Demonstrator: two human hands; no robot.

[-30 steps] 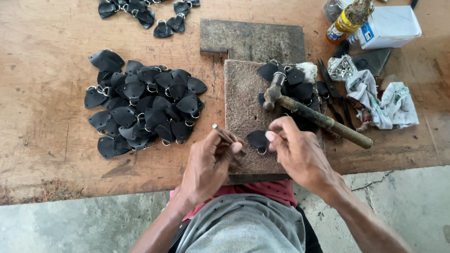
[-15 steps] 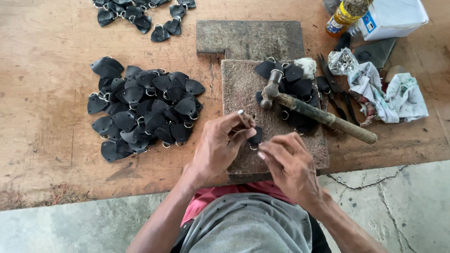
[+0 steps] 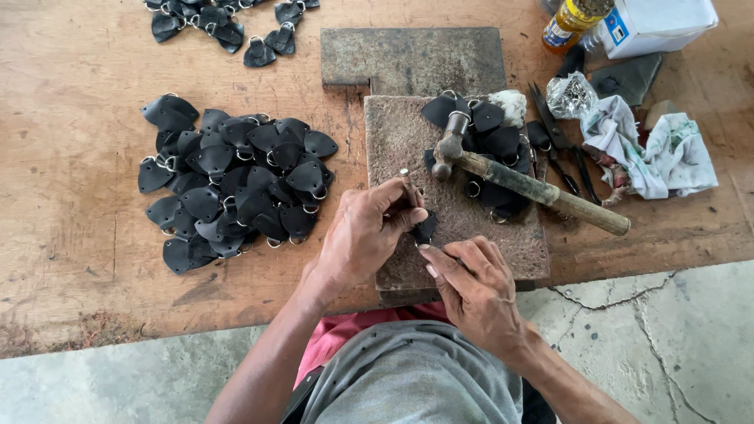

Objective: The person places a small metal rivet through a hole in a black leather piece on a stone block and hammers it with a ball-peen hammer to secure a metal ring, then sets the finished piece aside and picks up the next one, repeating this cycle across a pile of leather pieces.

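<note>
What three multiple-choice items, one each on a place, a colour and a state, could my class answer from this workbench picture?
1. Where does the hammer lie?
A on the floor
B across the brown work block, head on dark pieces
C inside the white box

2. What colour is the big pile of leather pieces?
A red
B white
C black

3. What does the left hand hold?
A nothing
B a thin metal punch and a dark piece
C the hammer

Answers: 1 B, its handle crosses the block. 2 C, all are black. 3 B, fingers pinch both; the right hand touches the piece.
</note>
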